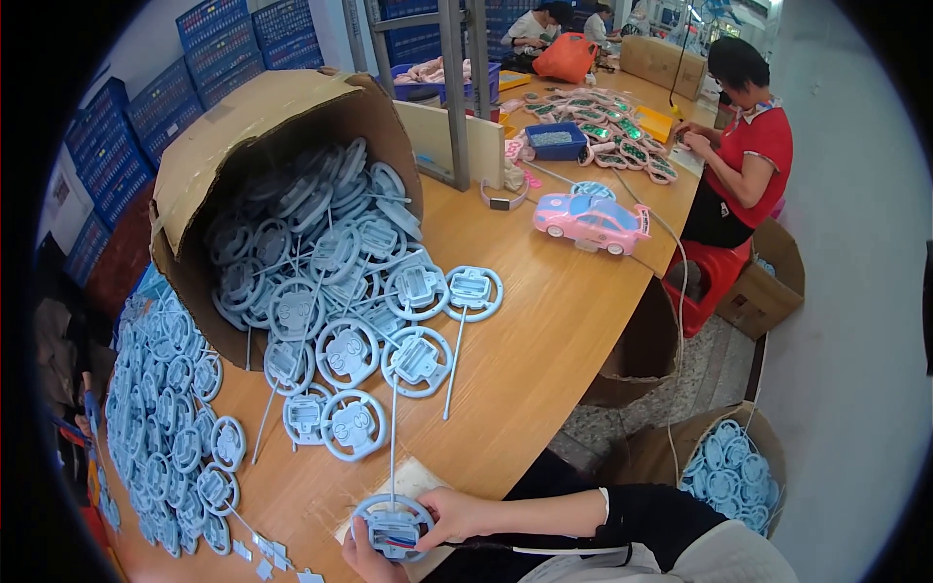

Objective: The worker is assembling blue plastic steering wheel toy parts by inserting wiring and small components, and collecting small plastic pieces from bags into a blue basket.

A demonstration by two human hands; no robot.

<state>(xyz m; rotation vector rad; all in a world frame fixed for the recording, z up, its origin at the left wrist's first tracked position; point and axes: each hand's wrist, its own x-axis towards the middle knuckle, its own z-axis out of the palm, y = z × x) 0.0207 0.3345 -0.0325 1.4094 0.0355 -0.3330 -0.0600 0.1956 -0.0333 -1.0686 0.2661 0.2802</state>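
At the table's near edge, a light-blue plastic toy steering wheel (389,526) is held between my two hands. A long thin rod sticks up from its far side. Its open middle compartment faces up, with dark and coloured bits inside, perhaps wires. My left hand (369,558) grips the near left rim, fingers closed. My right hand (454,515) pinches the right rim; its finger undersides are hidden. Beneath the wheel lies a pale worn pad (420,476). A thin white cable (573,551) passes under my right forearm.
A tipped cardboard box (262,112) spills more blue wheels (418,361) across the table. Another heap (160,428) lies left. Farther off are a pink toy car (591,222), a blue bin (556,142) and pink parts. A seated person (763,146) works at right. A box of wheels (734,476) stands below.
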